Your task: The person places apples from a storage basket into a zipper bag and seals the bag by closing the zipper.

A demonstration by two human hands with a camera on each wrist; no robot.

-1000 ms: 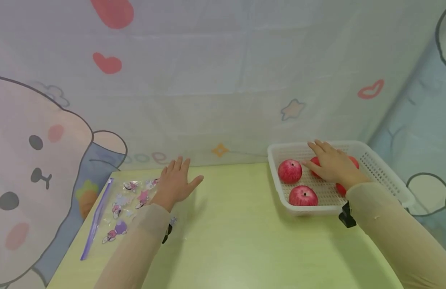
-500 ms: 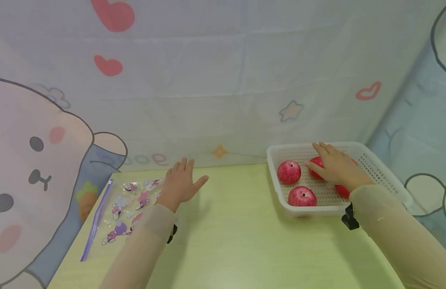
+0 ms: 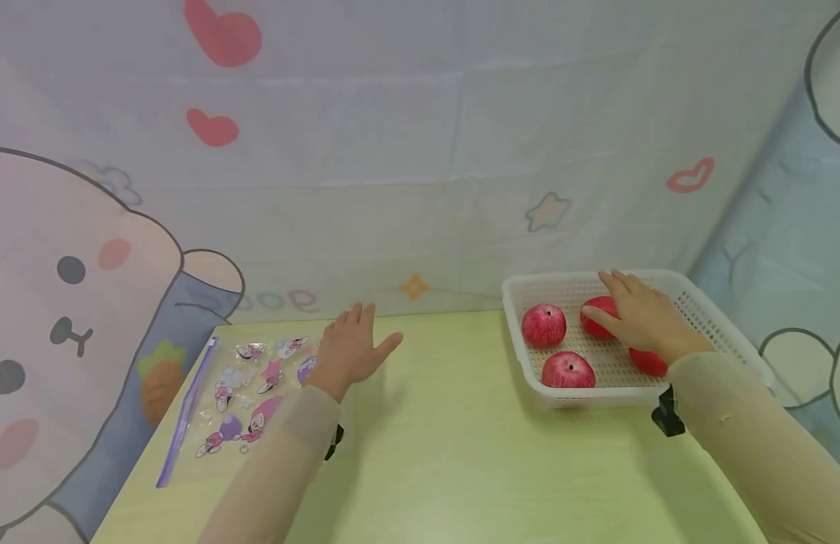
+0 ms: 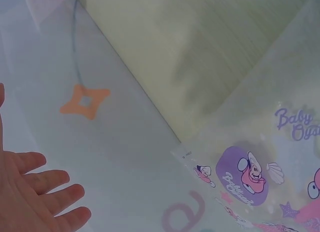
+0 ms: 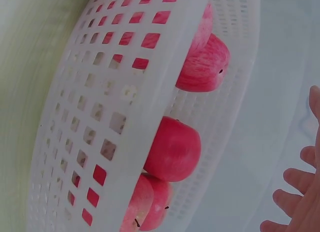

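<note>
A clear zip-top plastic bag printed with pink and purple cartoon figures lies at the left of the pale green tabletop — one label reads "Baby Oys…", cut off. The left hand rests flat on its edge, fingers straight. The right hand, relaxed, touches a red apple in the white perforated plastic basket; closing round it looks next.

Head view looks down and forward over the table. Wrist views sit close: left on the bag, right at the basket, both shared with head.
</note>
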